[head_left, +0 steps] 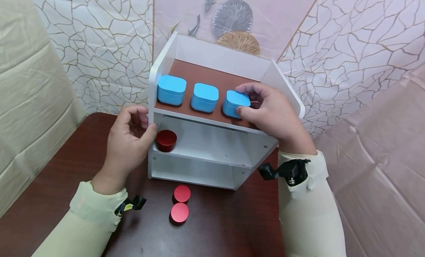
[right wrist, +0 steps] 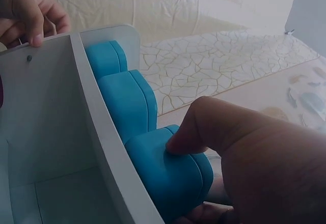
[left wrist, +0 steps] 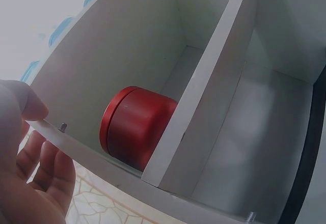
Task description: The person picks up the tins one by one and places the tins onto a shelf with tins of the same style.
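Observation:
My right hand [head_left: 275, 111] pinches the rightmost blue square tin [head_left: 236, 97] on the top of a small white shelf unit [head_left: 206, 120]. In the right wrist view, the thumb presses one side of that tin [right wrist: 158, 168], with fingers around the far side. To its left stand a middle blue tin [head_left: 204, 96] and a left blue tin [head_left: 171, 89]. My left hand [head_left: 127, 146] grips the unit's left side panel, thumb at the front edge and fingers on the outer side. Close to that thumb, a round red tin [left wrist: 137, 124] sits on the middle shelf.
Two round red tins, one farther [head_left: 182, 194] and one nearer [head_left: 179, 213], touch or nearly touch on the dark wooden table [head_left: 232, 223] before the unit. A raised white rim bounds the unit's brown top at the back and sides. Patterned cloth [head_left: 99, 47] hangs behind.

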`<act>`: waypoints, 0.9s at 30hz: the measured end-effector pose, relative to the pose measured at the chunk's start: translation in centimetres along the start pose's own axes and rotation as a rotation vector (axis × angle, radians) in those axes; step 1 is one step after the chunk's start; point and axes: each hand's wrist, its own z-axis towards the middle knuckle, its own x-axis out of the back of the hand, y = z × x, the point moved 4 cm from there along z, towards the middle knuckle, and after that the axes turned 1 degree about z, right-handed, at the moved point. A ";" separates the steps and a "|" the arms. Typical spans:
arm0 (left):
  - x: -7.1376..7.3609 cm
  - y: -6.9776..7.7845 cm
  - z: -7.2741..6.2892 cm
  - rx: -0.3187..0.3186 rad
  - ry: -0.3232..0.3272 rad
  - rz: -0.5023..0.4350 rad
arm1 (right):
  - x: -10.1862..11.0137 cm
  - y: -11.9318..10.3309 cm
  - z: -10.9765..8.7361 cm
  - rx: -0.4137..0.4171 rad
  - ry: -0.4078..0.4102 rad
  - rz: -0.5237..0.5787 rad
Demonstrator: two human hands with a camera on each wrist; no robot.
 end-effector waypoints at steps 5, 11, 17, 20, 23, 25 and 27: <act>0.0 0.0 0.0 0.001 0.000 -0.008 | 0.0 0.1 0.0 0.005 -0.002 0.000; 0.0 0.1 0.1 0.001 -0.003 -0.009 | 0.0 0.0 0.0 0.008 -0.015 -0.003; 0.1 0.2 0.0 0.003 -0.002 -0.001 | -0.1 -0.1 0.1 0.016 -0.033 -0.013; 0.1 0.2 -0.1 0.006 -0.002 0.002 | -0.1 -0.1 0.1 0.026 -0.042 -0.016; 0.0 0.2 0.0 0.006 -0.003 0.002 | -0.1 0.0 0.1 0.029 -0.055 0.001; 0.0 0.2 0.0 0.005 -0.003 -0.001 | 0.0 0.1 0.1 0.032 -0.067 0.012; 0.0 0.2 0.0 0.003 -0.003 -0.002 | 0.0 0.1 0.0 0.037 -0.079 0.020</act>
